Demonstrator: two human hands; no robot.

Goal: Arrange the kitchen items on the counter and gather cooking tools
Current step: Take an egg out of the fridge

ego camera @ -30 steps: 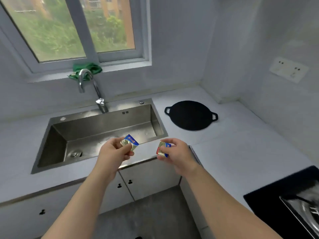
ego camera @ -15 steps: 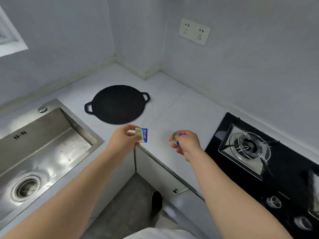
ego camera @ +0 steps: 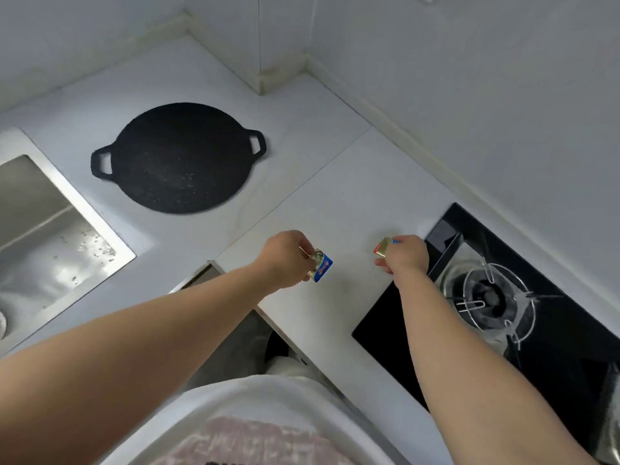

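My left hand [ego camera: 285, 258] pinches a small foil packet with a blue and gold label [ego camera: 320, 266] just above the white counter [ego camera: 335, 203]. A second small packet [ego camera: 383, 246], gold with red and blue edges, is pinched in my right hand [ego camera: 407, 258] close to the left edge of the black gas hob [ego camera: 553, 330]. Both hands hover low over the counter between the flat black griddle pan [ego camera: 177, 159] and the hob. Whether the packets touch the counter is unclear.
A steel sink [ego camera: 43, 229] is sunk into the counter at the left. The hob's burner with its metal pan support [ego camera: 493, 297] sits at the right. White tiled walls meet in a corner behind the counter. My white apron fills the bottom edge.
The view has swung right from the sink and window to the counter corner and hob. Both hands, each still pinching its packet, have moved out and down over the counter.
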